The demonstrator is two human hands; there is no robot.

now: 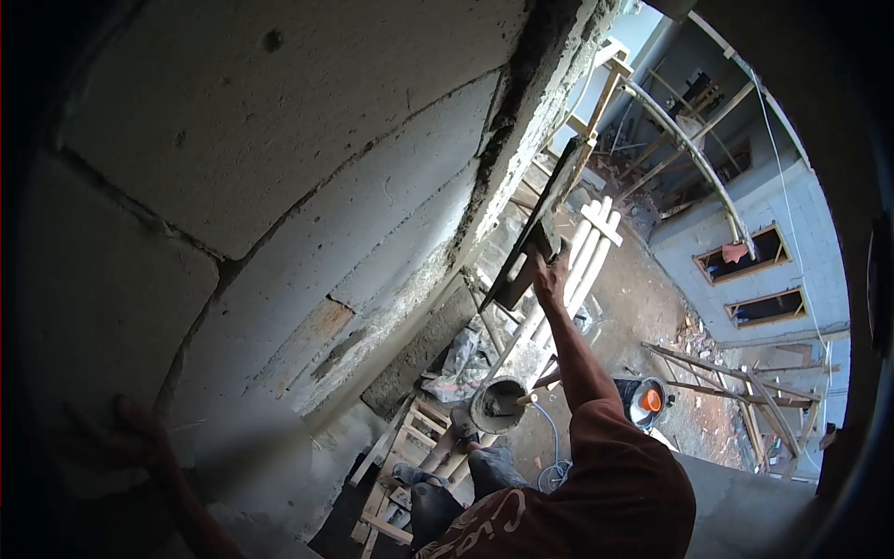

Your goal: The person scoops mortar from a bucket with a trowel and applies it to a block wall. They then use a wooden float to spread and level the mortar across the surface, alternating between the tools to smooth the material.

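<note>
A long, flat float (533, 233) is held in the right hand (551, 272), which is closed around its handle area; a narrow, wrapped grip is shown. The float is positioned beside the rough, mortar-coated edge of the block wall (372, 196); whether the two are in contact cannot be determined. The left hand (116, 436) is located in shadow at the lower left, near the wall face, with its fingers spread wide; contact with the blocks cannot be confirmed. A round bucket (499, 406) is placed below the float, beside a crumpled plastic sack (463, 361). Light-colored poles (589, 250) are laid side by side beyond the right hand. An orange object (650, 401) is contained in a black bucket (629, 389) right of the extended forearm.
</note>
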